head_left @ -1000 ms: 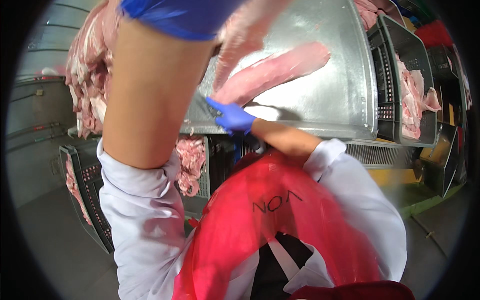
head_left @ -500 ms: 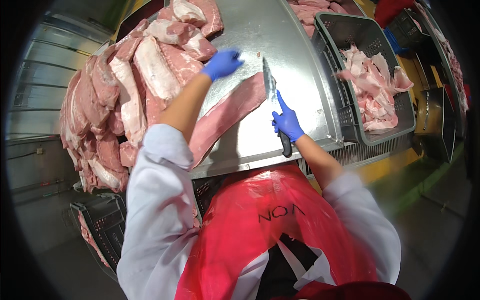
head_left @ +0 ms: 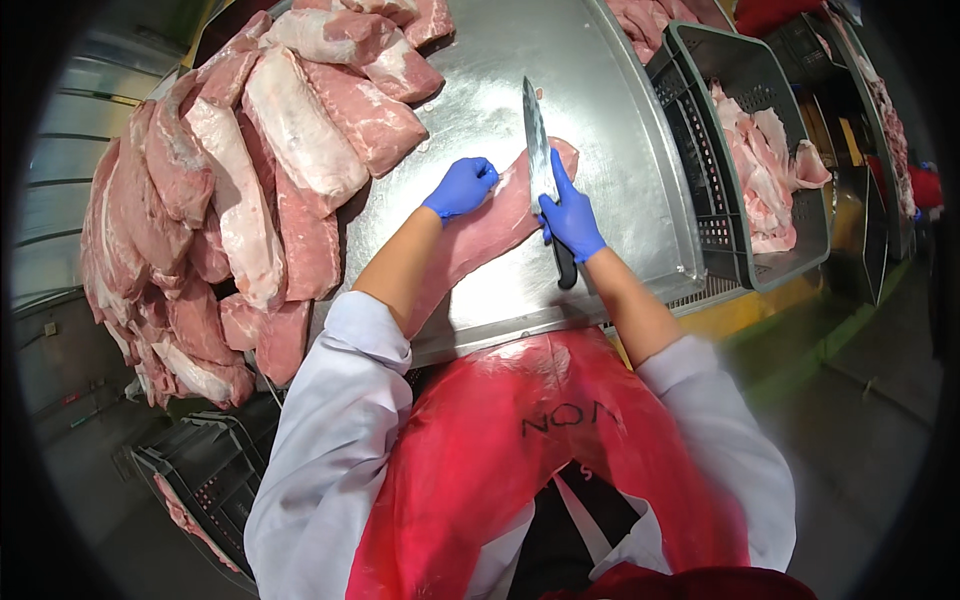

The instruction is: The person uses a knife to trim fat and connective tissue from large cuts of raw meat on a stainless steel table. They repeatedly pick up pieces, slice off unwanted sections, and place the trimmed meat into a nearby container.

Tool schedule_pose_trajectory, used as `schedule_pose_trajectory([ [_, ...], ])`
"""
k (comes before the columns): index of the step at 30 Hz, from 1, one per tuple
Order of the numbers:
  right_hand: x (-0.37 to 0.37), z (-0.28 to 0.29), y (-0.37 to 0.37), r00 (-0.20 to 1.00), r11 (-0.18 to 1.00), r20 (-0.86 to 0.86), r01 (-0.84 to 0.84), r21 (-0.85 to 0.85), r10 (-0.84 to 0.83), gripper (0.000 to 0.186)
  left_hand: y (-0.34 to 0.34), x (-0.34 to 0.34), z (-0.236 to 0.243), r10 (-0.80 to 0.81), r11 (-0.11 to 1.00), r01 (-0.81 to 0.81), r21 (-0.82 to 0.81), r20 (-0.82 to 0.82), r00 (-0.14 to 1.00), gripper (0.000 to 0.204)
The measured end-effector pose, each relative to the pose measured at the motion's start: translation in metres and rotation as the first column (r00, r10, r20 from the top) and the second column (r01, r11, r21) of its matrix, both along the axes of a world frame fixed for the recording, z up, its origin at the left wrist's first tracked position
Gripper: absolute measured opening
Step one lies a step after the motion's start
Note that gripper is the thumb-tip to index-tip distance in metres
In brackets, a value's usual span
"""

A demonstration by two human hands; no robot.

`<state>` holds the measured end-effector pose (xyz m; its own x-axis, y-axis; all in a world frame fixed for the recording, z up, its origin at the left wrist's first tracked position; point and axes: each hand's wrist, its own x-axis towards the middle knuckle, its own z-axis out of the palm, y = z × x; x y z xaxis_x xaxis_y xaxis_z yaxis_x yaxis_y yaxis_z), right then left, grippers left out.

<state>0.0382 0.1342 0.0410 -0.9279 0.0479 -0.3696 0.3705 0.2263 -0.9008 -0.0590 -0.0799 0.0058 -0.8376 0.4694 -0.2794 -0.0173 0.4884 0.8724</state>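
Note:
My right hand (head_left: 565, 215), in a blue glove, is wrapped round a black-handled knife (head_left: 534, 120), whose long blade points away from me over a pink strip of meat (head_left: 450, 270). The strip lies diagonally on the metal tray (head_left: 600, 100). My left hand (head_left: 460, 188), also blue-gloved, is at the strip's upper left edge with fingers curled; what they hold, if anything, is hidden. A large heap of pale pink meat pieces (head_left: 300, 120) lies left of both hands.
A grey perforated crate (head_left: 812, 235) of pale trimmings stands to the right, with more meat (head_left: 640, 25) behind it. Another crate (head_left: 215, 465) is low at the left. A co-worker's blue glove and red sleeve (head_left: 925, 185) show at the far right.
Since half a second ago my left hand has come down toward me onto the strip, and the knife has moved slightly away from me, over it. A second earlier my left forearm reached high across the view.

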Motion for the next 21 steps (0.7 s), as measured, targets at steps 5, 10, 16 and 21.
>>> schedule_pose_trajectory([
  [5,-0.033,-0.011,-0.019,0.998,0.995,0.04,-0.043,0.086,0.04,0.075,0.003,0.006,0.012,-0.071,0.997,0.065,-0.039,-0.154,0.985,0.021],
  [10,0.046,0.064,-0.019,0.923,0.966,0.306,-0.255,0.034,0.233,0.073,-0.005,0.009,0.011,-0.042,0.999,0.049,0.02,-0.253,0.967,0.021],
  [16,0.034,0.042,-0.026,0.952,0.983,0.246,-0.173,-0.065,0.184,0.075,-0.01,0.008,0.032,-0.087,0.996,0.082,-0.039,-0.138,0.987,0.021],
  [21,0.114,0.089,-0.019,0.892,0.938,0.291,-0.338,-0.08,0.346,0.079,-0.037,-0.002,-0.007,0.038,0.995,-0.035,0.09,-0.03,0.999,0.019],
])
